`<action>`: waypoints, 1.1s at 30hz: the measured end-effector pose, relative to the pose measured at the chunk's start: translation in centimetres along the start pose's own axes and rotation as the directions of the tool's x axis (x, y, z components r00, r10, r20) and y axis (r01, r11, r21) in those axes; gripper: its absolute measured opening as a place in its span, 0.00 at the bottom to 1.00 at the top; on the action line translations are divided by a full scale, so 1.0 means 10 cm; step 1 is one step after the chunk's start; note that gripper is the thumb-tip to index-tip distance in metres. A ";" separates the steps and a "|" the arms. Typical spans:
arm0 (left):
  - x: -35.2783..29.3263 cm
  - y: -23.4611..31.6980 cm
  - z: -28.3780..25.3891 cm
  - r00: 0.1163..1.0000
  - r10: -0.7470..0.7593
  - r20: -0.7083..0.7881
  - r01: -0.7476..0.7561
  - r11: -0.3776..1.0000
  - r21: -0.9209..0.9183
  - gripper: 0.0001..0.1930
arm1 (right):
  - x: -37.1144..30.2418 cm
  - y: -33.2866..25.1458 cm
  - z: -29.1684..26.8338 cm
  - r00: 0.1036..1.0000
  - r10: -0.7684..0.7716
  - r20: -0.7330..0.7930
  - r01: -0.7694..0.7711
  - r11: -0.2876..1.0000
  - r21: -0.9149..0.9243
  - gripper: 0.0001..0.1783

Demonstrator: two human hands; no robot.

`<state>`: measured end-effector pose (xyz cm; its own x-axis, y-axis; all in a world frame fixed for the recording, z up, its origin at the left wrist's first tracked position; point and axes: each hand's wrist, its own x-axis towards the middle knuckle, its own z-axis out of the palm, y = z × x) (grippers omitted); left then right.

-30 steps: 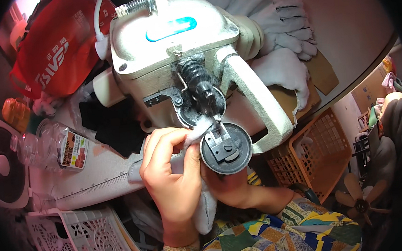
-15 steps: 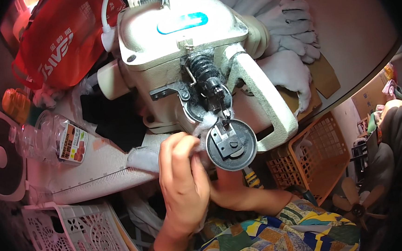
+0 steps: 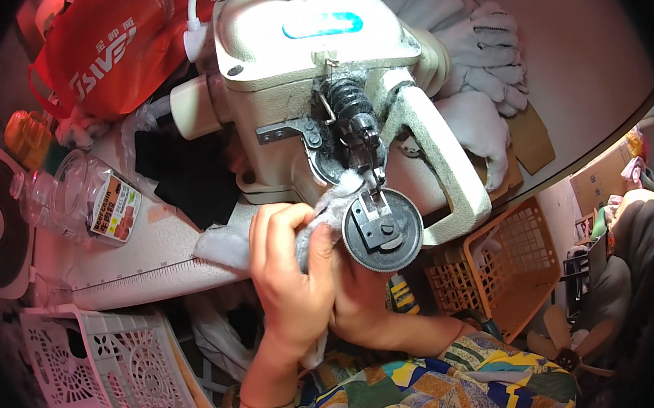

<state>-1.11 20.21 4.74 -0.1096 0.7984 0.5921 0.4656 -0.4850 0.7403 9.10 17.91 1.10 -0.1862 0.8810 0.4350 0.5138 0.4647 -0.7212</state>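
A cream-coloured sewing machine (image 3: 281, 93) stands in front of me, with a dark toothed disc (image 3: 403, 236) under its needle parts. My left hand (image 3: 287, 279) is just left of the disc, fingers bent and thumb pressed on a fluffy grey-white piece of fabric (image 3: 319, 227). That fabric runs up to the needle area at the disc's upper left edge. My right hand (image 3: 358, 296) lies against the left one, below the disc. Its fingers are mostly hidden behind the disc and the left hand. A strip of pale fabric hangs beneath the hands.
White gloves (image 3: 487, 49) are piled behind the machine on cardboard (image 3: 533, 140). Clear plastic jars (image 3: 76, 195), black cloth (image 3: 188, 176) and a red bag (image 3: 116, 63) sit at left. Below stand a pale crate (image 3: 142, 319) and an orange basket (image 3: 479, 258); a fan (image 3: 565, 350) is lower right.
The view has shifted slightly. My right hand has come in closer to the left one. More of the fluffy fabric now shows between my left thumb and fingers.
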 end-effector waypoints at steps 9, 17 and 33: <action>-0.03 -0.03 -0.08 0.989 0.129 -0.070 -0.133 0.989 -0.058 0.10 | -0.12 0.01 0.04 0.973 -0.221 -0.060 0.209 0.964 -0.166 0.24; 0.08 0.06 -0.16 0.977 0.210 0.046 -0.215 0.962 0.171 0.14 | -0.01 -0.03 0.01 0.994 -0.112 0.020 0.112 0.993 -0.020 0.28; -0.04 0.03 -0.16 0.844 0.536 0.017 -0.468 0.722 0.509 0.14 | -0.04 0.07 0.03 0.995 -0.067 0.076 0.061 0.994 0.089 0.32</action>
<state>-2.28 19.21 5.27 0.1716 0.4204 0.8910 0.8347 -0.5424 0.0952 9.33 17.88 0.26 -0.2832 0.8519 0.4406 0.4252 0.5233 -0.7385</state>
